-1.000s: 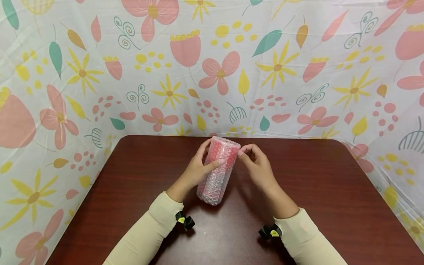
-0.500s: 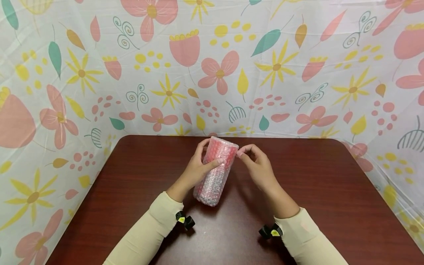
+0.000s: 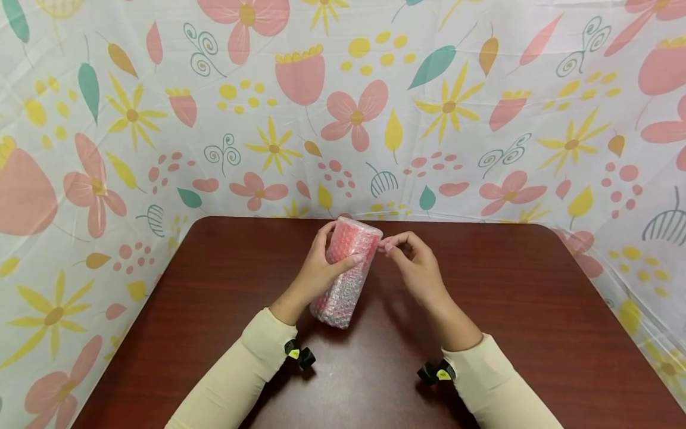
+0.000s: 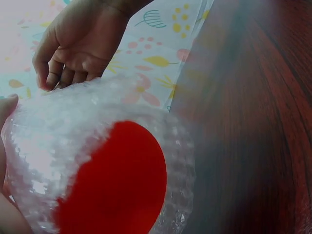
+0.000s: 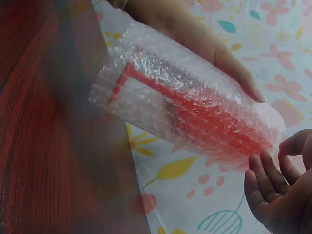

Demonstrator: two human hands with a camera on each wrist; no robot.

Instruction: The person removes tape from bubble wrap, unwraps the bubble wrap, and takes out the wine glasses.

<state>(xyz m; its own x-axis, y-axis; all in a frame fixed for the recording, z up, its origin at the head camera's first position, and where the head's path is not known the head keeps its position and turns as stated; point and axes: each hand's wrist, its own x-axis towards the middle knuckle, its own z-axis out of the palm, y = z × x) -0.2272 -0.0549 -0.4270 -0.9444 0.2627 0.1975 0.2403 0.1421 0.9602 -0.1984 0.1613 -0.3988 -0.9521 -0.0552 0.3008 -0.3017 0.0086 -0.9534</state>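
A cylinder wrapped in bubble wrap [image 3: 348,271], red at its upper part and greyish lower down, is held tilted above the table. My left hand [image 3: 317,268] grips it from the left, with the thumb across its front. At its upper right edge, my right hand [image 3: 415,265] pinches the edge of the wrap between thumb and forefinger. The left wrist view shows a round red end [image 4: 126,180] under the clear wrap. In the right wrist view, red lines and a red area show through the bubble wrap [image 5: 185,102]; what is inside cannot be told.
The dark reddish-brown table [image 3: 509,333] extends all round under the hands. Behind it and along both sides hangs a white cloth [image 3: 354,173] with flowers and leaves. A small black camera [image 3: 300,356] is strapped to the left wrist, another black camera [image 3: 435,373] to the right.
The wrapped cylinder has shifted slightly left and turned a little in the left hand. A small gap has opened between it and the right fingertips; the right hand has stayed nearly in place.
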